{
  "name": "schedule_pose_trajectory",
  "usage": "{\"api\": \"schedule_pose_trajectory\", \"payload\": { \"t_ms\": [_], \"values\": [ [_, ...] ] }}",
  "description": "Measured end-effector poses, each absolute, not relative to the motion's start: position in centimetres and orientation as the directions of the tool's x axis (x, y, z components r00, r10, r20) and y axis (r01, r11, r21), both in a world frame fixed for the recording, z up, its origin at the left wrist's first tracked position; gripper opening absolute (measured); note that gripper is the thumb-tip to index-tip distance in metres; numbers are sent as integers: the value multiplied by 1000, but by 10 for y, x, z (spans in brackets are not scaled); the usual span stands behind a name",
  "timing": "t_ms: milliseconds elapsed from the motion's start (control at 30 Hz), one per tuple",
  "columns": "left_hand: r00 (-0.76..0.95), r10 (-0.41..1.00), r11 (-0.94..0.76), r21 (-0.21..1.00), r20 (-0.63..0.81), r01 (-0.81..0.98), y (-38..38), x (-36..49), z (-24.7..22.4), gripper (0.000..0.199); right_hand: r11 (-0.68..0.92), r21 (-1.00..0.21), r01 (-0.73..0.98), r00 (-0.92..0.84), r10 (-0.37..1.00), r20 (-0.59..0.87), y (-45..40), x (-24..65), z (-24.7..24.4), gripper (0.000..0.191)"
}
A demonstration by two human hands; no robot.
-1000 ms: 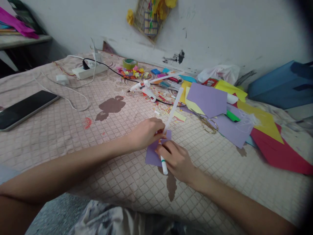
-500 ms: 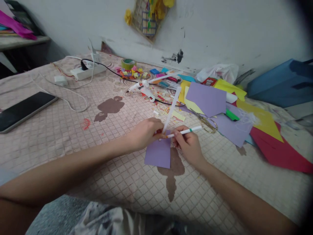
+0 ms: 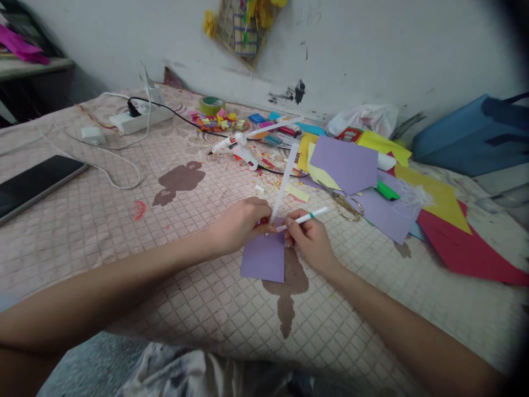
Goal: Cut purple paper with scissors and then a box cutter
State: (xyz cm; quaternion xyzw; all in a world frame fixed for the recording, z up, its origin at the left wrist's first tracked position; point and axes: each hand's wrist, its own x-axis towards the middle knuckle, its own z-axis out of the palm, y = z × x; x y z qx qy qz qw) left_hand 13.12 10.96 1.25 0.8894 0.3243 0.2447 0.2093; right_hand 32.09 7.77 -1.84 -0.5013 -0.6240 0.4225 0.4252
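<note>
A long white paper strip (image 3: 284,183) stands slantwise from the fingers of my left hand (image 3: 243,223), which pinches its lower end. My right hand (image 3: 308,238) is closed on a white pen with a green band (image 3: 306,218), its near end touching or almost touching my left fingertips. Whether the strip's end wraps around the pen is hidden by the fingers. Under both hands lies a small purple paper piece (image 3: 263,259) on the quilted cloth. A pair of scissors (image 3: 349,207) with gold handles rests to the right of the pen.
Behind the hands lie a white glue gun (image 3: 236,148), paper scraps and a tape roll (image 3: 212,105). Coloured paper sheets (image 3: 345,162) pile up on the right. A power strip (image 3: 140,117) with cables and a phone (image 3: 39,184) are at the left. A blue bag (image 3: 471,138) stands far right.
The view has shifted a little, moving everything slightly left. The pen now tilts a bit more upward at its far end and sits closer in to my right hand. Both hands keep their holds.
</note>
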Motion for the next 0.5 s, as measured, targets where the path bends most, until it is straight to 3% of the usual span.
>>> {"api": "schedule_pose_trajectory", "payload": {
  "t_ms": [500],
  "values": [
    [674,666,-720,511,318,470,110,132,12,10,117,-951,287,-181,981,66,86,321,-18,25]
  ]
}}
